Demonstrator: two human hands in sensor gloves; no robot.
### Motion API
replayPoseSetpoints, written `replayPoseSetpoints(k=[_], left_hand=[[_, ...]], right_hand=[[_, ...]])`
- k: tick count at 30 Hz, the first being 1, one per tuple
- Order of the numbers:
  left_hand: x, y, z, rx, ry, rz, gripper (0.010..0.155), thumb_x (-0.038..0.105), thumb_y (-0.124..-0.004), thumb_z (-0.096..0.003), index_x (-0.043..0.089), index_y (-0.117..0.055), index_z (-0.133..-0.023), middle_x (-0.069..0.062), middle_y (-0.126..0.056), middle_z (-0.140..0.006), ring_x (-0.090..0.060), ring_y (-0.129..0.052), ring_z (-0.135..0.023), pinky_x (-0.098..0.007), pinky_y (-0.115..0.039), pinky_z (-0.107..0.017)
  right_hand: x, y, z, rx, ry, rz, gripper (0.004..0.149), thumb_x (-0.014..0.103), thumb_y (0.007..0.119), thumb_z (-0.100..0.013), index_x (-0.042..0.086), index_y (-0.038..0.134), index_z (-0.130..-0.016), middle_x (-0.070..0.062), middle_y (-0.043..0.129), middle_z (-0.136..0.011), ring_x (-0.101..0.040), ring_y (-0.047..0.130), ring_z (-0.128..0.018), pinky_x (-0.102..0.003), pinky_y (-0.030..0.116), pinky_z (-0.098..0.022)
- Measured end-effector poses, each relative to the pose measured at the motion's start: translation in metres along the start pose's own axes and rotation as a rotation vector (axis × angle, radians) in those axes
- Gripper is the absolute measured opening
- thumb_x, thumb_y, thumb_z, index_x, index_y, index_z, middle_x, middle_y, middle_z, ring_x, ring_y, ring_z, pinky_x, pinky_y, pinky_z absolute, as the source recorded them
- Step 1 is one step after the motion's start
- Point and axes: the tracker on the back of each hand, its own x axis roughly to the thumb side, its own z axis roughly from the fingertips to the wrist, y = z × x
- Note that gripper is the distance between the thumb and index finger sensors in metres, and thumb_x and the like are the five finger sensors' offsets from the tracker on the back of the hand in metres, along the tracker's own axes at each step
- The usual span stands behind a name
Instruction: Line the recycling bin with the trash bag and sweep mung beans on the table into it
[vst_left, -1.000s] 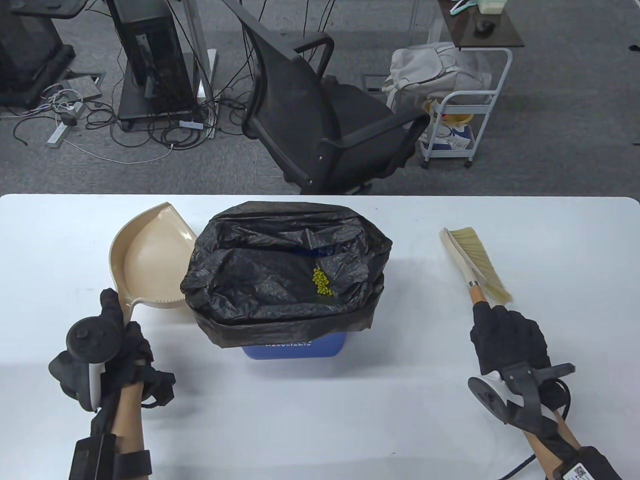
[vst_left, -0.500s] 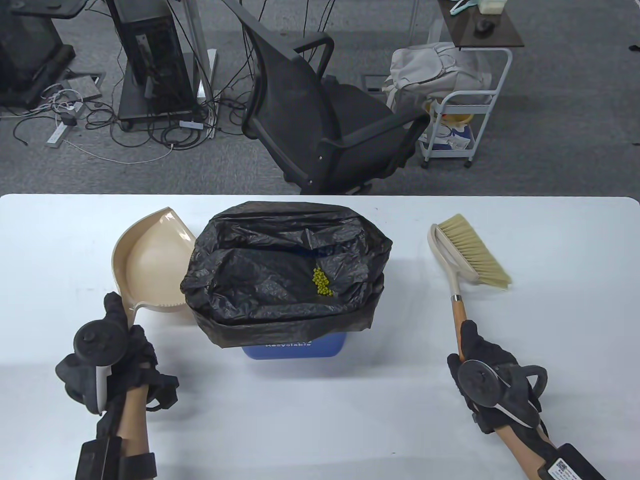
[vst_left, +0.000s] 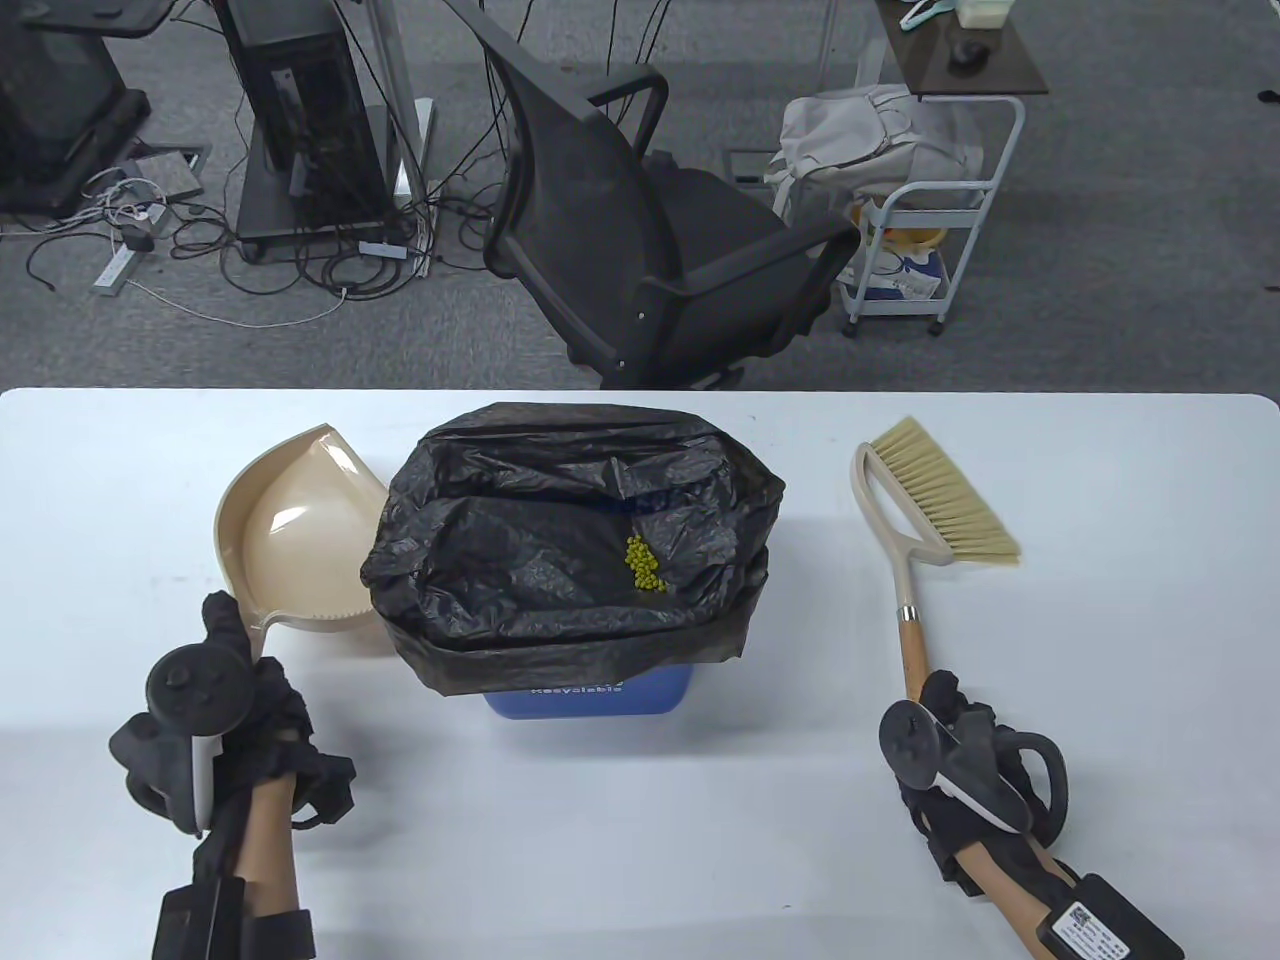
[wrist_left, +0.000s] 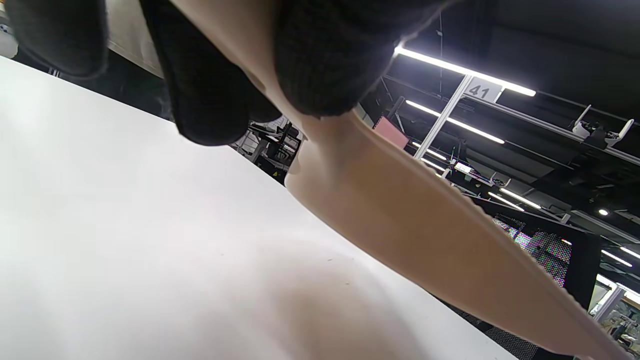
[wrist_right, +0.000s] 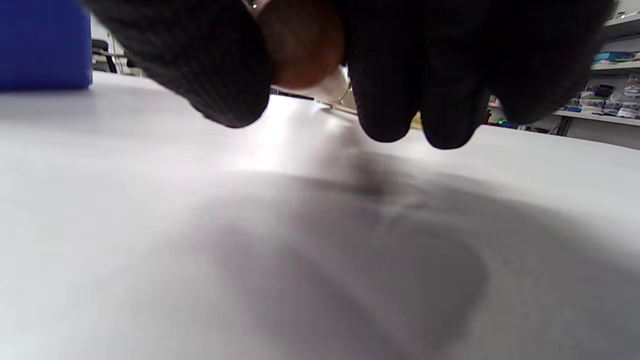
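Observation:
The blue recycling bin stands mid-table, lined with a black trash bag. A small heap of green mung beans lies inside the bag. Left of the bin sits a beige dustpan, and my left hand grips its handle; the left wrist view shows the dustpan lifted just off the table. To the right, a brush with pale bristles lies flat on the table. My right hand holds the end of its wooden handle, fingers curled round it.
The white table runs the full width of the view. Beyond its far edge stand a black office chair, a white trolley and cabled equipment on the floor.
The right hand drew back toward the near edge, sliding down the brush handle as the brush turned and settled flat. The left hand and dustpan barely shifted.

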Motion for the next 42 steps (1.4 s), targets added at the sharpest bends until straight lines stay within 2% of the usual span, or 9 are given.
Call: replayPoseSetpoints(k=[4,7,16,27,36,42], left_hand=[[-0.001,0.001,0.000,-0.004,0.008,-0.004,0.072,0.012,-0.088,-0.0469,0.019,-0.058,-0.113,-0.024,-0.082,-0.103,-0.048,-0.096,-0.081,-0.085,-0.065,-0.058],[-0.003,0.002,0.000,-0.003,0.015,-0.001,0.072,0.012,-0.088,-0.0470,0.019,-0.058,-0.113,-0.024,-0.082,-0.103,-0.048,-0.096,-0.081,-0.085,-0.065,-0.058],[-0.007,0.006,0.000,0.004,0.027,0.003,0.072,0.012,-0.088,-0.0468,0.018,-0.059,-0.112,-0.025,-0.082,-0.103,-0.048,-0.096,-0.081,-0.085,-0.065,-0.058],[-0.007,0.010,0.000,0.029,0.038,-0.031,0.072,0.012,-0.088,-0.0467,0.018,-0.059,-0.112,-0.025,-0.082,-0.102,-0.048,-0.096,-0.081,-0.085,-0.065,-0.058],[-0.006,0.002,-0.007,0.045,0.083,-0.110,0.072,0.012,-0.088,-0.0468,0.016,-0.059,-0.112,-0.025,-0.082,-0.102,-0.048,-0.096,-0.081,-0.085,-0.065,-0.058],[-0.004,-0.005,-0.011,0.051,0.122,-0.146,0.071,0.012,-0.088,-0.0466,0.015,-0.060,-0.112,-0.026,-0.082,-0.102,-0.049,-0.097,-0.079,-0.085,-0.065,-0.057]], right_hand=[[0.005,0.010,-0.002,0.048,-0.003,0.057,0.083,0.037,0.079,-0.049,-0.022,0.053,-0.102,-0.034,0.080,-0.090,-0.056,0.085,-0.083,-0.067,0.075,-0.054],[0.009,0.012,-0.002,0.041,-0.015,0.113,0.083,0.037,0.078,-0.049,-0.022,0.052,-0.102,-0.034,0.079,-0.091,-0.056,0.085,-0.083,-0.067,0.075,-0.054],[0.011,0.015,-0.003,0.047,-0.042,0.109,0.083,0.040,0.074,-0.050,-0.020,0.051,-0.104,-0.036,0.076,-0.093,-0.059,0.082,-0.084,-0.068,0.074,-0.054],[0.004,-0.012,0.003,-0.106,-0.054,0.020,0.087,0.046,0.073,-0.050,-0.015,0.048,-0.108,-0.042,0.067,-0.098,-0.064,0.074,-0.088,-0.071,0.069,-0.056],[-0.003,-0.029,0.013,-0.158,-0.060,-0.035,0.085,0.044,0.073,-0.050,-0.015,0.050,-0.107,-0.042,0.069,-0.097,-0.064,0.075,-0.087,-0.070,0.070,-0.056],[-0.004,-0.031,0.016,-0.164,-0.076,-0.048,0.084,0.043,0.073,-0.050,-0.015,0.051,-0.107,-0.042,0.069,-0.097,-0.064,0.075,-0.087,-0.070,0.070,-0.056]])
